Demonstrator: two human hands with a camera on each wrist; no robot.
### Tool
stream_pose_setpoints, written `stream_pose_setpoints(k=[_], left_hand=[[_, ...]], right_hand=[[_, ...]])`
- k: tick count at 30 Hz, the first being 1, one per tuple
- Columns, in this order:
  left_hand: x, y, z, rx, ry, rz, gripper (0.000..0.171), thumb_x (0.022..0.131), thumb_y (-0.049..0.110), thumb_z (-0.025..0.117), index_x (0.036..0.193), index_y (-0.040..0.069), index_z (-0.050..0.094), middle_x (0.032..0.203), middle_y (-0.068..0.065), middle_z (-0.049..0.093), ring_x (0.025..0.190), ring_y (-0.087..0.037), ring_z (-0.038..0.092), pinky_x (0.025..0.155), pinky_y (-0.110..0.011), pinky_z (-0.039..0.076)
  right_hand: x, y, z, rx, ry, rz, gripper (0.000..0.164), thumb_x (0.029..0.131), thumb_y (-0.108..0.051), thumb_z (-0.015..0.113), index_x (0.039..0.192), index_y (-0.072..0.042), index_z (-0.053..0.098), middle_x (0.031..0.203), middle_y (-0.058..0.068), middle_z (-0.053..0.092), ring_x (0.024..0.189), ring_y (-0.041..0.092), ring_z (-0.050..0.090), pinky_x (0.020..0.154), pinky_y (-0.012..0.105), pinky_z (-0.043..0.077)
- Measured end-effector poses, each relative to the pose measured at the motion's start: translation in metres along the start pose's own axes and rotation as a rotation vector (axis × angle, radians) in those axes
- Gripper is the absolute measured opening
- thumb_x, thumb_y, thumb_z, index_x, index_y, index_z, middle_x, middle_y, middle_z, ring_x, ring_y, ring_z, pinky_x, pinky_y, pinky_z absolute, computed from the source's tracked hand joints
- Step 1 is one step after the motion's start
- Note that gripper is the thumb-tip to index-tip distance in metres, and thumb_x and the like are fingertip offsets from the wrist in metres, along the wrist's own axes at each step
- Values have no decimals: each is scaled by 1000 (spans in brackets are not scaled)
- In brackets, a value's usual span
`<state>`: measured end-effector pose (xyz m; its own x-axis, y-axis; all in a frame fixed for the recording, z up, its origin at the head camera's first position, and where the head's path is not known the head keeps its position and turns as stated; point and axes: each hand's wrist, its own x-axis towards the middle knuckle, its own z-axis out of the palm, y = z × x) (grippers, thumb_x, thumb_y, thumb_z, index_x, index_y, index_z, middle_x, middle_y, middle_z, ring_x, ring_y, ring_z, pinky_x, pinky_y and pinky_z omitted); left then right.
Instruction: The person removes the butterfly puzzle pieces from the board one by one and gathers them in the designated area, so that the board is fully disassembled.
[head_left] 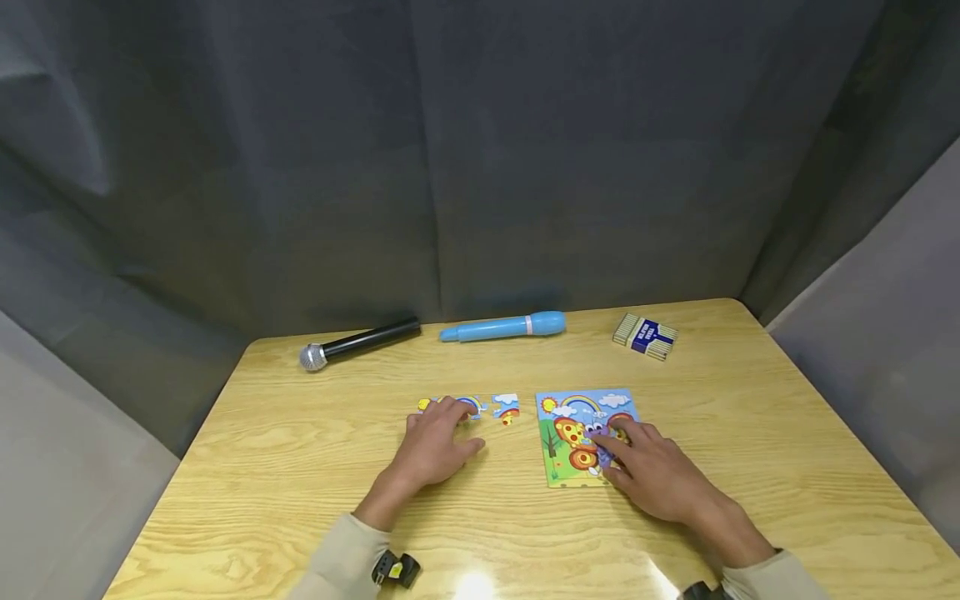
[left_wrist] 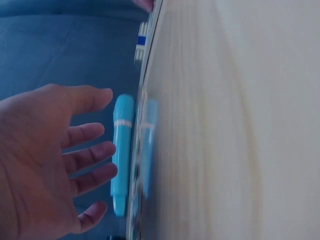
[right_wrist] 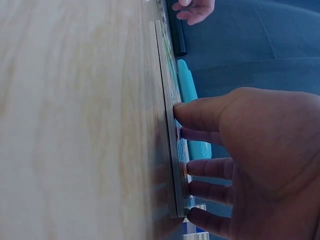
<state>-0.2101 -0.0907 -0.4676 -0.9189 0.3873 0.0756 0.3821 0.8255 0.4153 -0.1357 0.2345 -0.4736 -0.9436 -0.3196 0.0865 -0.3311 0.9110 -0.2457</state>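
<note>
A square picture puzzle with a butterfly, sun and rainbow lies flat on the table. My right hand rests on its right side, and in the right wrist view the thumb and fingertips touch its face. Left of the board, a joined strip of loose puzzle pieces and a separate cloud piece lie on the wood. Over the strip is my left hand, hiding part of it. The left wrist view shows that hand with spread, gently bent fingers and nothing between them.
Along the back of the table lie a black microphone, a blue microphone-shaped stick and a banded bundle of small sticks with a dark blue label. A dark curtain hangs behind.
</note>
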Motion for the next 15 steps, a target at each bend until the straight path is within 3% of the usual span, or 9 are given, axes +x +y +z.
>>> stream_pose_setpoints(k=[15], left_hand=[[10, 46, 22, 35, -45, 98, 41, 86, 46, 67, 121, 27, 60, 109, 9, 61, 101, -13, 50, 86, -41, 33]], right_hand=[[1, 4, -1, 47, 18, 27, 49, 88, -30, 69, 134, -23, 57, 138, 11, 49, 126, 34, 45, 88, 55, 41]])
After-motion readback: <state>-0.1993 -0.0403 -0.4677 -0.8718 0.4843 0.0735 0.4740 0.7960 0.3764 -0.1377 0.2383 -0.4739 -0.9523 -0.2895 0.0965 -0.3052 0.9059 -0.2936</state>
